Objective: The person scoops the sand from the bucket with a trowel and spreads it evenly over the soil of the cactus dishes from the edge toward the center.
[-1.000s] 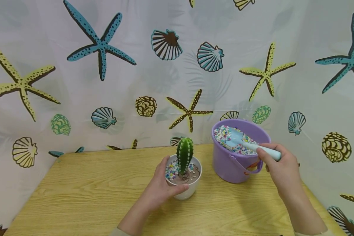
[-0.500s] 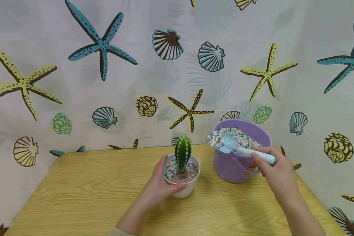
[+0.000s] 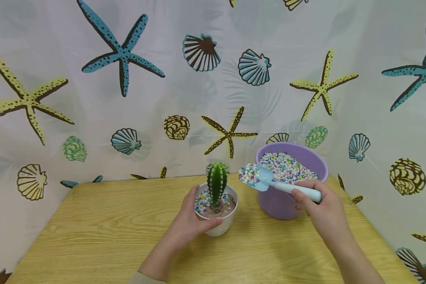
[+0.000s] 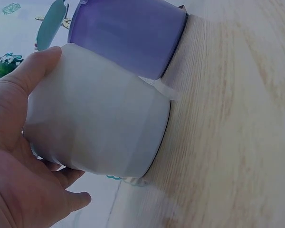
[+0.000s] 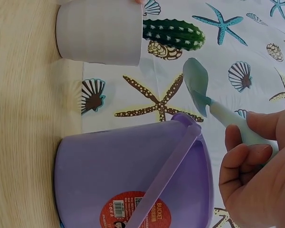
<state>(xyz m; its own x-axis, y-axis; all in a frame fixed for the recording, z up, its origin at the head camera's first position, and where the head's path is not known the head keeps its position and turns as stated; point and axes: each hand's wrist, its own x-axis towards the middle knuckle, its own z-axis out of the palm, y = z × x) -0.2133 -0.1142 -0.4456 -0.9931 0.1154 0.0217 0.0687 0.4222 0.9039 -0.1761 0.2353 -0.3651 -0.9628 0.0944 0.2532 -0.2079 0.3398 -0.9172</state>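
My left hand (image 3: 191, 223) grips the white flower pot (image 4: 99, 114) by its near left side, thumb along the front of the rim. A green cactus (image 3: 217, 183) stands upright in brown soil, with multicoloured pebbles strewn over part of it, mostly on the left. In my right hand (image 3: 323, 207) is the handle of a light blue trowel (image 3: 265, 177), its blade heaped with small coloured pebbles (image 3: 249, 174). The loaded blade hangs in the air between the pot and the purple bucket (image 5: 123, 166), just off the bucket's left rim. More pebbles lie inside the bucket.
The wooden table (image 3: 110, 228) bears pot and bucket, with bare wood to the left and in front. A white curtain (image 3: 145, 102) printed with starfish and shells hangs behind and at the sides. The bucket's handle (image 5: 166, 175) hangs down its outside.
My right hand has lifted the trowel out of the bucket, loaded with pebbles, and moved it left toward the cactus. The pot has shifted slightly left in view, still in my left hand.
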